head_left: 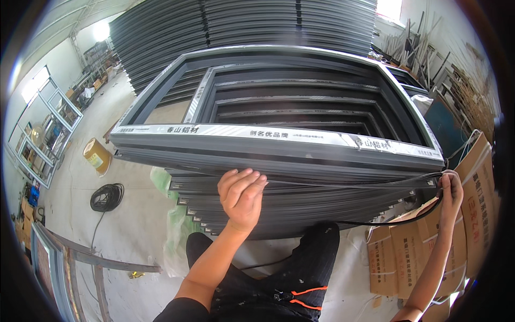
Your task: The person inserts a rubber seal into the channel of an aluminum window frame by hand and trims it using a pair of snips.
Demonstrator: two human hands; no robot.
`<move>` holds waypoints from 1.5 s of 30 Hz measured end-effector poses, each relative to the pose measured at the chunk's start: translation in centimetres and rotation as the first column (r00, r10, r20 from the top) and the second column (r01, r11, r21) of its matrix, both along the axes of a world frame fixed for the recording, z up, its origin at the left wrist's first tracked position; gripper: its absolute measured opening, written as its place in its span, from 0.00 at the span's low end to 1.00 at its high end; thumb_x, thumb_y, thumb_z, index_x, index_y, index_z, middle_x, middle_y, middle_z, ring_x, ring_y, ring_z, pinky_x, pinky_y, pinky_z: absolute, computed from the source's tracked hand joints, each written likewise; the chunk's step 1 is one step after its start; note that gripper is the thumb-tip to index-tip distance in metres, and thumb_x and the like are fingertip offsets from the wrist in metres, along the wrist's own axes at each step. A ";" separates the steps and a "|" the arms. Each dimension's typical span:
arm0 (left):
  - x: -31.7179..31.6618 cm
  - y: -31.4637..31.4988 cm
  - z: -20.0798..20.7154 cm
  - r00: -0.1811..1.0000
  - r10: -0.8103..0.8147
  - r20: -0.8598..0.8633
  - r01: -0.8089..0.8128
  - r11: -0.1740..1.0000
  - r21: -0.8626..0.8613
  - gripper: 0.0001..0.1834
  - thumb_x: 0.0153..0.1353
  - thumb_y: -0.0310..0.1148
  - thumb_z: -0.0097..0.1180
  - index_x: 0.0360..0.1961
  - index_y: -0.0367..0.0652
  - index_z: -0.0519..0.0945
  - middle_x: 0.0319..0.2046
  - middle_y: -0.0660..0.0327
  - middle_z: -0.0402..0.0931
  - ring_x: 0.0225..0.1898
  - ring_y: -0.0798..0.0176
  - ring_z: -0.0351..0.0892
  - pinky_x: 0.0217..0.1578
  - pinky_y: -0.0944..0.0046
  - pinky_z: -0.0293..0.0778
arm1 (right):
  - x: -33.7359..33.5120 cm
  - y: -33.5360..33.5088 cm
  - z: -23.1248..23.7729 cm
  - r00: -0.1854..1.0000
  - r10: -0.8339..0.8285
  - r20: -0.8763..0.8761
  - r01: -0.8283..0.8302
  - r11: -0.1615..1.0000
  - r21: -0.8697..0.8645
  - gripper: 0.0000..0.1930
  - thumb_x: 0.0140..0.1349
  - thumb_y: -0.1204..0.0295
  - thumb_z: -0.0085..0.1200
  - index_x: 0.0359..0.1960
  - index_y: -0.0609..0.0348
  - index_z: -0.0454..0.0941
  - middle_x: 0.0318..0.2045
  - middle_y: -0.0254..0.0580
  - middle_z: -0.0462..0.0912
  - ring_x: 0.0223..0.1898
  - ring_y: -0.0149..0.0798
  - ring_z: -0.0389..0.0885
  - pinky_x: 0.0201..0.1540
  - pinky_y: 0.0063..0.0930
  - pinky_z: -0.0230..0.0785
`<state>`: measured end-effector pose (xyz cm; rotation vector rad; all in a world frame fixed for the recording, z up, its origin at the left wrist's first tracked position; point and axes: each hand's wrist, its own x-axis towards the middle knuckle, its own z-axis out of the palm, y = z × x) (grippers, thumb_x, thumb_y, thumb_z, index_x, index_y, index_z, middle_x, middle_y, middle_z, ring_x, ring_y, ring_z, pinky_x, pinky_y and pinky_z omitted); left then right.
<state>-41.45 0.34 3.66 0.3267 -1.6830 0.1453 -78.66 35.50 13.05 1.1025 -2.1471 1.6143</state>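
A dark grey metal window frame (322, 154) with white printed film on its top faces lies on top of a stack of similar frames. Along its near side runs a thin black rubber strip (348, 183). My left hand (241, 197) is closed at the strip near the middle of that side, fingers curled against the frame's edge; its fingertips partly hide the strip. At the right front corner, my right hand (452, 189) pinches the strip between thumb and fingers. From there the strip loops down and back left towards my knees.
Cardboard boxes (424, 257) stand close on the right. Behind rises a tall stack of dark frames (252, 24). Left on the floor are a coil of black strip (107, 198), a yellowish drum (97, 156) and a metal rack (115, 261). Green plastic wrap (179, 225) hangs beside the stack.
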 end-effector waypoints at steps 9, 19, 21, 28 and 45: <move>-3.9 3.6 2.1 0.990 -0.124 0.072 0.122 0.992 0.035 0.16 0.47 0.28 0.78 0.40 0.47 0.88 0.41 0.67 0.81 0.45 0.60 0.80 0.49 0.55 0.79 | 0.2 -0.5 -0.8 1.000 -0.026 -0.003 0.026 1.000 0.002 0.12 0.77 0.67 0.53 0.38 0.64 0.77 0.40 0.29 0.76 0.33 0.20 0.68 0.31 0.17 0.59; -1.9 1.6 2.5 0.977 -0.182 0.111 0.184 0.983 -0.003 0.18 0.44 0.27 0.79 0.40 0.49 0.89 0.35 0.68 0.82 0.41 0.63 0.82 0.44 0.61 0.80 | -1.1 -0.1 -1.7 0.999 -0.051 -0.016 0.052 0.996 0.073 0.11 0.78 0.69 0.51 0.39 0.64 0.76 0.37 0.29 0.73 0.35 0.22 0.67 0.37 0.16 0.57; 0.1 0.0 2.3 0.977 -0.147 0.154 0.154 0.987 -0.038 0.23 0.44 0.29 0.79 0.45 0.49 0.89 0.36 0.67 0.82 0.42 0.62 0.83 0.45 0.60 0.81 | -1.4 -0.1 -1.7 0.986 -0.033 -0.164 0.048 0.995 0.087 0.12 0.78 0.69 0.51 0.39 0.67 0.75 0.38 0.30 0.74 0.36 0.23 0.67 0.38 0.17 0.59; 11.6 -7.4 2.7 0.965 0.120 0.232 -0.144 0.985 0.089 0.09 0.66 0.31 0.59 0.43 0.40 0.86 0.41 0.57 0.82 0.48 0.49 0.81 0.57 0.46 0.76 | 2.0 -2.4 2.1 0.797 -0.079 -0.599 0.230 0.956 0.181 0.10 0.78 0.72 0.48 0.41 0.67 0.75 0.49 0.43 0.80 0.45 0.35 0.75 0.51 0.25 0.65; 9.1 -11.0 7.2 0.885 0.205 0.417 -0.337 0.901 0.274 0.49 0.74 0.59 0.46 0.77 0.28 0.49 0.78 0.36 0.43 0.81 0.37 0.39 0.77 0.46 0.44 | 14.4 -11.7 4.4 0.867 0.068 -0.493 0.096 0.949 0.301 0.09 0.74 0.71 0.52 0.37 0.65 0.74 0.28 0.54 0.78 0.30 0.53 0.77 0.35 0.42 0.67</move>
